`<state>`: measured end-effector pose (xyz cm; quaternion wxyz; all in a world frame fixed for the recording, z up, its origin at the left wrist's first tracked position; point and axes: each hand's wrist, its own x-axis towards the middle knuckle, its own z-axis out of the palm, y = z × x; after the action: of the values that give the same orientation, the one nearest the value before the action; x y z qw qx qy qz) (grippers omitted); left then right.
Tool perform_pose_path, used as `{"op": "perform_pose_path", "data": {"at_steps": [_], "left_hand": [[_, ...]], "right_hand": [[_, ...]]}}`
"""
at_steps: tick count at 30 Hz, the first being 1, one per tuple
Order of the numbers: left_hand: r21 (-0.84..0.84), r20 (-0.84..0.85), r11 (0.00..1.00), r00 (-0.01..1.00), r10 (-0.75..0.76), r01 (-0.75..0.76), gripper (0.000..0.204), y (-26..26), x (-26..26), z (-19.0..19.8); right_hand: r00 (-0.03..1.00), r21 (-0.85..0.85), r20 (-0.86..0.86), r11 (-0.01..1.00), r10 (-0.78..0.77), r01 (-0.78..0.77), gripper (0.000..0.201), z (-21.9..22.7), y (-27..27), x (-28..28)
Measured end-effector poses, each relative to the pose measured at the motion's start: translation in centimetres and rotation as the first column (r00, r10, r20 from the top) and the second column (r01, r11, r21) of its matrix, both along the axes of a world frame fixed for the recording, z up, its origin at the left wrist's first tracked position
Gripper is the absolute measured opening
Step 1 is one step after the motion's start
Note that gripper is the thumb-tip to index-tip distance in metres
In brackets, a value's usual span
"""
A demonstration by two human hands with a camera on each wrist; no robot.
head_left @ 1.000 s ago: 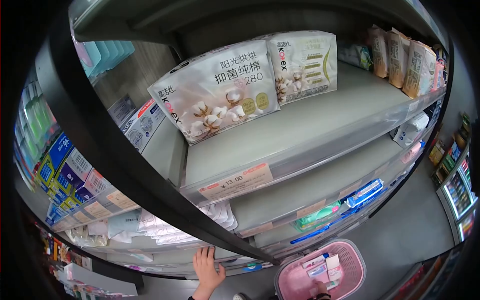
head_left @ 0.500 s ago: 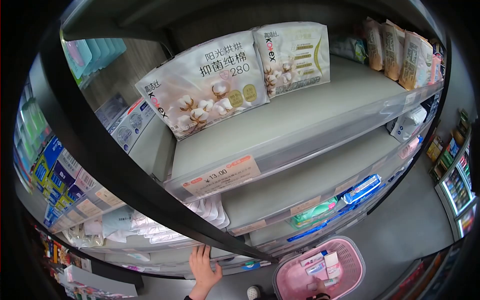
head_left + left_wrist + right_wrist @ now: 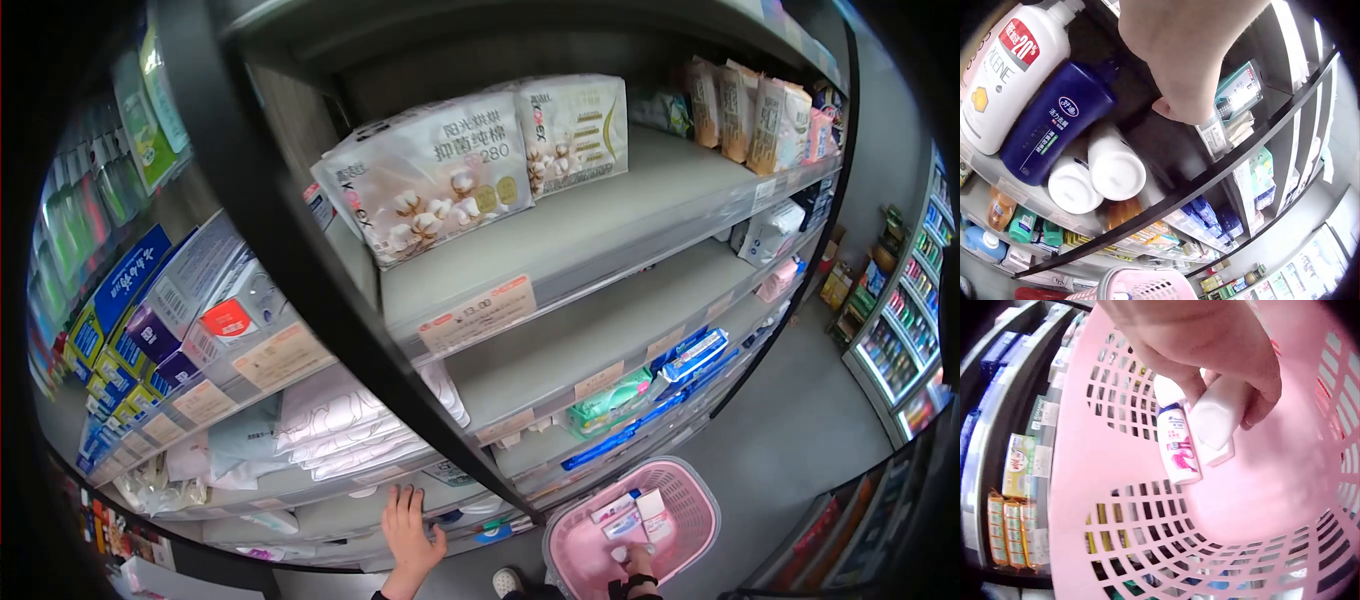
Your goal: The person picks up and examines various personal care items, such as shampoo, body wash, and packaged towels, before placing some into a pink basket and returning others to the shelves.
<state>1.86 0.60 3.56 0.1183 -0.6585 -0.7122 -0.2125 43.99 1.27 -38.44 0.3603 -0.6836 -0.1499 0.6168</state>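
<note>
In the head view my left hand (image 3: 408, 532) is at the edge of a lower shelf, fingers extended toward it and thumb out to the side. It holds nothing there. My right hand (image 3: 637, 567) reaches down into the pink basket (image 3: 703, 520). The right wrist view shows that hand (image 3: 1210, 340) gripping a smooth white bottle (image 3: 1219, 412), its rounded end toward the camera and the rest covered by fingers. Close beside it on the basket floor lies a white bottle with a blue collar and pink print (image 3: 1177, 447). White cartons (image 3: 652, 512) lie further along the basket.
Shelves hold Kotex packs (image 3: 440, 185), toothpaste boxes (image 3: 130, 310) and stacked pale packs (image 3: 340, 420). A black upright post (image 3: 330, 300) stands between shelf bays. Near my left hand are a blue pump bottle (image 3: 1057, 122) and a white pump bottle (image 3: 1013, 75). Grey floor (image 3: 790, 380) lies right.
The head view has shifted, showing more of the left bay. My right hand shows more fully in the basket, a white bottle end now visible at its fingers. My left hand stays at the shelf edge.
</note>
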Motion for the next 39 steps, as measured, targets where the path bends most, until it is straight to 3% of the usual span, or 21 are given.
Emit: {"op": "perform_pose_path", "data": {"at_steps": [1,6,8,10,12,13,16,18,20,22,23,26,28,29,30,32,34,36,37,38,39], "left_hand": [[-0.026,0.023,1.0,1.0,-0.001,0.002,0.073,-0.1,0.1,0.4],[-0.059,0.162,0.996,0.985,-0.053,0.063,0.074,-1.2,-0.5,2.0],[-0.02,0.262,0.987,0.953,-0.151,0.162,0.062,-1.9,-1.2,2.3],[0.051,0.367,0.977,0.906,-0.212,0.208,0.052,-2.5,-1.9,2.5],[0.103,0.471,0.965,0.843,-0.261,0.241,0.043,-3.3,-1.8,3.4],[0.104,0.539,0.954,0.791,-0.291,0.281,0.036,-3.4,-1.7,4.4],[0.086,0.647,0.929,0.689,-0.326,0.359,0.03,-4.5,-1.4,5.4],[-0.016,0.911,0.915,0.384,-0.153,0.402,0.035,-5.2,-0.6,7.0],[-0.025,0.934,0.89,0.328,-0.141,0.455,0.046,-5.7,-1.1,6.2],[0.086,0.994,0.797,-0.102,-0.031,0.598,0.057,-5.9,-1.8,5.2],[0.159,0.975,0.779,-0.221,-0.027,0.606,0.064,-6.1,-2.1,5.2],[0.21,0.945,0.844,-0.325,-0.044,0.494,0.065,-7.2,-2.0,8.3],[0.223,0.948,0.882,-0.304,-0.096,0.416,0.066,-7.9,-2.1,8.9],[0.229,0.896,0.913,-0.44,-0.062,0.337,0.064,-8.2,-2.1,8.9],[0.225,0.821,0.94,-0.569,-0.041,0.258,0.063,-8.5,-2.2,9.0],[0.201,0.761,0.968,-0.646,-0.059,0.149,0.058,-8.7,-1.9,9.5],[0.168,0.693,0.985,-0.715,-0.089,0.04,0.053,-9.1,-2.5,8.9],[0.255,0.522,0.966,-0.836,-0.171,-0.038,0.048,-9.2,-3.5,7.8],[0.263,0.528,0.963,-0.825,-0.199,-0.064,0.045,-9.4,-3.6,7.8],[0.262,0.531,0.962,-0.821,-0.211,-0.078,0.045,-9.6,-3.9,7.6],[0.33,0.453,0.941,-0.863,-0.223,-0.07,0.044,-9.7,-4.3,7.3]], "right_hand": [[0.947,-0.221,-0.197,0.952,-0.254,0.209,0.016,1.6,0.2,-0.3],[0.92,-0.022,-0.334,0.978,-0.204,0.209,0.023,7.7,-2.2,-1.5],[0.876,0.008,-0.401,0.955,-0.268,0.295,0.032,11.1,-3.7,-2.9],[0.885,0.027,-0.421,0.972,-0.2,0.233,0.034,16.3,-4.4,-2.9],[0.953,-0.041,-0.277,0.99,0.12,-0.137,0.032,29.9,-4.4,-5.2],[0.926,0.08,-0.31,0.976,0.216,-0.201,0.032,34.6,-4.5,-6.8],[0.782,0.384,-0.331,0.832,0.528,-0.4,0.033,37.5,-4.9,-8.0],[0.71,0.42,-0.343,0.777,0.615,-0.469,0.038,40.6,-4.6,-9.7],[0.623,0.469,-0.353,0.709,0.697,-0.527,0.042,44.2,-4.0,-12.5],[0.498,0.616,-0.364,0.605,0.787,-0.505,0.058,47.8,-3.7,-15.6],[0.492,0.612,-0.363,0.601,0.791,-0.514,0.058,49.1,-3.8,-16.8],[0.455,0.628,-0.333,0.554,0.826,-0.546,0.07,50.5,-4.1,-19.9],[0.508,0.701,-0.063,0.401,0.859,-0.59,0.077,50.4,-4.4,-21.5],[0.554,0.638,0.173,0.336,0.815,-0.693,0.064,50.7,-4.8,-22.0],[0.538,0.638,0.175,0.321,0.825,-0.7,0.064,51.0,-4.9,-22.8],[0.498,0.576,0.748,-0.056,0.439,-0.815,0.049,51.9,-5.2,-24.5],[0.459,0.548,0.788,-0.128,0.41,-0.827,0.045,52.8,-5.6,-25.7],[0.445,0.631,0.693,-0.177,0.568,-0.756,0.048,53.4,-5.7,-26.6],[0.446,0.663,0.562,-0.058,0.697,-0.746,0.056,52.9,-6.0,-26.7],[0.436,0.665,0.56,-0.068,0.704,-0.744,0.056,52.3,-6.1,-26.8],[0.433,0.604,0.563,0.008,0.704,-0.797,0.06,51.6,-6.1,-27.0]]}}
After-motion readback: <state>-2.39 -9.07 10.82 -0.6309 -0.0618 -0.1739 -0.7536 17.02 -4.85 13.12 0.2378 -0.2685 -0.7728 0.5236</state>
